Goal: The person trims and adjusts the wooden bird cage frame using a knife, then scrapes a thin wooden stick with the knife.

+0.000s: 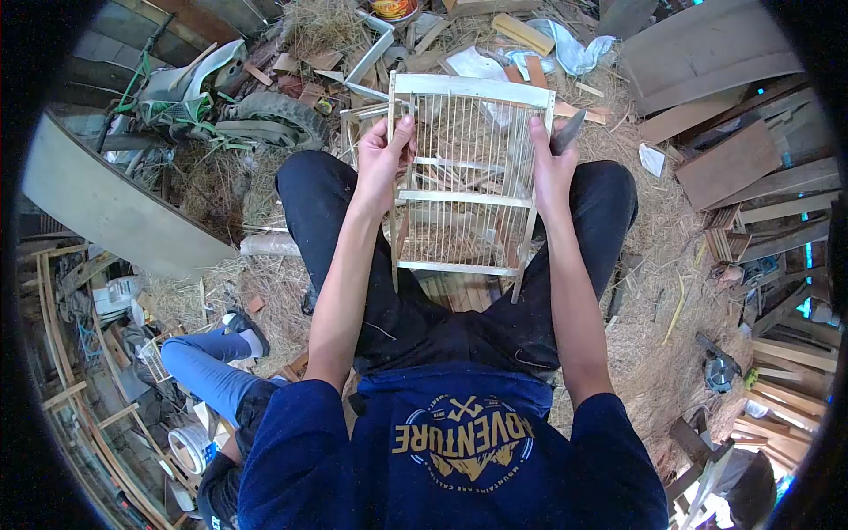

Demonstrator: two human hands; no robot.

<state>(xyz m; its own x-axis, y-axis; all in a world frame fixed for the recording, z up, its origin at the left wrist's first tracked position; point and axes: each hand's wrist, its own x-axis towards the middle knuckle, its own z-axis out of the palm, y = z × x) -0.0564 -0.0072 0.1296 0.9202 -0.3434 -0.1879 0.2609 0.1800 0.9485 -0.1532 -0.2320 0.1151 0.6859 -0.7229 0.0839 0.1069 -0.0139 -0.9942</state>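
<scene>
- Wooden cage frame [464, 198] is showing in the head view between the two sets of fingers, its thin rods running lengthwise, its top bar lying just beyond the fingertips and its lower legs pointing back toward the lap; whether they are touching the trousers, I cannot tell
- Left hand [380, 163] is gripping the left upright near the top, thumb lying along the near side and fingers curling closely around the wood
- Right hand [554, 168] is pressing its thumb against the right upright while also holding a grey blade [568, 132], which is jutting out to the right of that thumb; how the hidden fingers are wrapping its handle, I cannot tell
- Dark trousers [316, 208] are covering knees that are spreading outward, one on each side of the fingers
- Motorcycle [185, 97] is lying well to the left of the left fingers, and a curved board [115, 194] is stretching farther left and nearer the body
- White scrap [652, 160] is lying on straw [662, 300] to the right of the right fingers, with a brown board [733, 165] leaning beyond it
- Another person's leg [203, 367] in blue jeans is bending behind and left of the left fingers
</scene>
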